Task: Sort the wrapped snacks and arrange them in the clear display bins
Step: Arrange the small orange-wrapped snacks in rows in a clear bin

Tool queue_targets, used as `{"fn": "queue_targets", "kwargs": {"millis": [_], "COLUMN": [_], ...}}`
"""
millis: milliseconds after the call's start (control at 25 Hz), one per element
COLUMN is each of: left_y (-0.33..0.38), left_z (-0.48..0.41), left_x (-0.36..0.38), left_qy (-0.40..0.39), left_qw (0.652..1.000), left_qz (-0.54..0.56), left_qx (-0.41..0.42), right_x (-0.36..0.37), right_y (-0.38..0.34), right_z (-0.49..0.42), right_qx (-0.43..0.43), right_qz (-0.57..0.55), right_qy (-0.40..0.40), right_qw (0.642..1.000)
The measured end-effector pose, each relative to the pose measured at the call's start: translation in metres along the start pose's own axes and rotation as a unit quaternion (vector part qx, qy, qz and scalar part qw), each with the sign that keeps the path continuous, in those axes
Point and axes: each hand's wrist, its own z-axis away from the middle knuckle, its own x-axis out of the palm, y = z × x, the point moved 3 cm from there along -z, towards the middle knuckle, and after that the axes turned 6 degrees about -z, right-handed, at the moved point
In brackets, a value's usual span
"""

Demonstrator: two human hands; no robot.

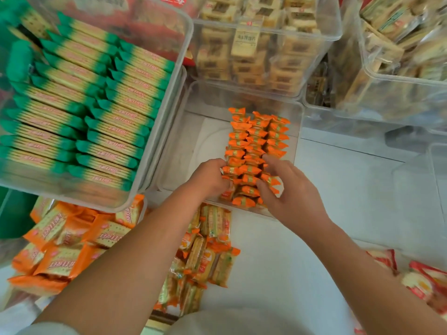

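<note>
Orange wrapped snacks (256, 141) stand in rows filling part of the middle clear bin (180, 146), left hand (210, 178) and right hand (290, 192) curled around the nearest rows, while loose packets (210, 252) outside it lie not yet sorted

Small orange-wrapped snacks (256, 151) with gold-green bands; flat yellow cracker packs (79, 97) with green ends; beige-and-brown wrapped squares (254, 44) behind.
</note>
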Motion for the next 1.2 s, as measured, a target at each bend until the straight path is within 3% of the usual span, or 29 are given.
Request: {"fn": "queue_targets", "kwargs": {"millis": [160, 240, 360, 440, 520, 680, 920, 1080, 1200], "left_y": [0.006, 0.005, -0.006, -0.026, -0.055, -0.111, -0.106, -0.092, -0.086], "left_z": [0.006, 0.025, 0.089, 0.143, 0.186, 0.221, 0.198, 0.184, 0.188], "left_x": [-0.002, -0.013, -0.021, -0.002, 0.029, 0.092, 0.109, 0.109, 0.107], "left_qy": [0.005, 0.067, 0.222, 0.282, 0.267, 0.174, 0.158, 0.145, 0.149], "left_qw": [1.000, 0.997, 0.972, 0.952, 0.957, 0.983, 0.980, 0.971, 0.980], "left_qz": [-0.017, -0.031, 0.064, 0.110, 0.109, 0.002, -0.105, -0.178, -0.111], "left_qx": [0.006, 0.001, 0.038, 0.048, 0.017, -0.057, -0.055, -0.069, -0.074], "right_x": [0.002, 0.011, 0.050, 0.088, 0.120, 0.156, 0.141, 0.097, 0.061], "right_y": [-0.004, -0.010, 0.000, 0.013, 0.023, 0.022, 0.038, 0.038, 0.017], "right_z": [0.038, 0.061, 0.096, 0.119, 0.136, 0.153, 0.173, 0.185, 0.187], "right_qx": [-0.006, 0.006, 0.115, 0.210, 0.266, 0.300, 0.323, 0.377, 0.401], "right_qz": [-0.044, -0.059, -0.071, -0.041, -0.020, -0.011, -0.009, -0.199, -0.392], "right_qy": [0.044, 0.033, -0.086, -0.181, -0.229, -0.226, -0.206, -0.137, -0.105], "right_qw": [0.998, 0.998, 0.987, 0.960, 0.936, 0.927, 0.924, 0.894, 0.821]}}
